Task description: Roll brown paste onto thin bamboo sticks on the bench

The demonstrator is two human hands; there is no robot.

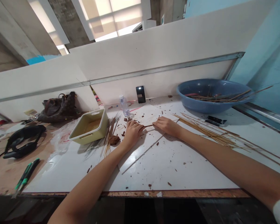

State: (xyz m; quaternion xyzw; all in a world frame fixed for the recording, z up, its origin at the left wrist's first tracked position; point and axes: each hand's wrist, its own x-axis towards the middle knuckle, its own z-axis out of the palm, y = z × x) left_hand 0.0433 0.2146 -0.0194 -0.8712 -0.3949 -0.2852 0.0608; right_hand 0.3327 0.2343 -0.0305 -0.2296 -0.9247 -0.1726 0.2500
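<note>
Between my two hands stretches a thin stick with a dark brown coating (pixel 148 125), low over the white table top. One end of it is in the curled fingers of my left hand (pixel 132 133). At its other end the fingers of my right hand (pixel 166 125) close on it from above. A dark brown lump of dough-like stuff (pixel 114 140) sits just left of my left wrist, beside a bundle of thin sticks (pixel 111 129). To the right of my right hand lies a spread of tan sticks (pixel 207 133). Brown crumbs dot the surface around both hands.
A yellow-green tub (pixel 102 126) stands at left, near a clear bottle (pixel 124 106) and a phone (pixel 141 94) against the partition. At back right is a blue basin (pixel 200 107) holding sticks, with a black packet (pixel 215 120) before it. Green-black cutters (pixel 26 175) lie far left.
</note>
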